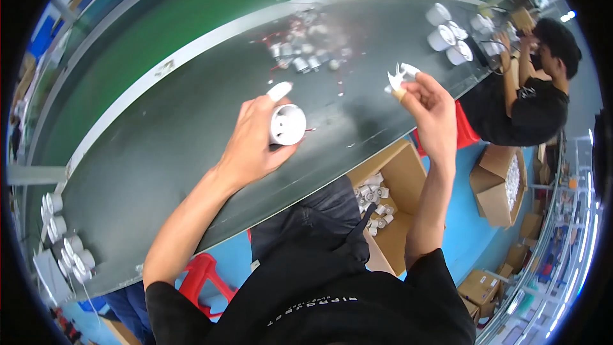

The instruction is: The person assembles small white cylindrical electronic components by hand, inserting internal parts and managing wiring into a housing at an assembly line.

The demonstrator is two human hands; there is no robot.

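Observation:
My left hand (251,133) is wrapped around a white cylindrical plastic housing (289,125), its open end facing up and holes showing inside. A thin red wire end pokes out beside the housing. One finger of this hand wears a white finger cot (279,91). Raised over the table's near edge on the right, my right hand (430,110) pinches a small white pronged plastic piece (395,79) between thumb and fingers. White covers one fingertip, and a yellowish cover is on the thumb. Beyond both hands lies a loose pile of small silvery-white components (305,57) with red wires.
White round housings (448,37) stand at the far right, close to a co-worker (539,89) in black. More white housings (75,259) sit at the left end of the dark green table (153,191). Below the near edge, an open carton (408,179) contains white parts. A red stool (205,278) is at lower left.

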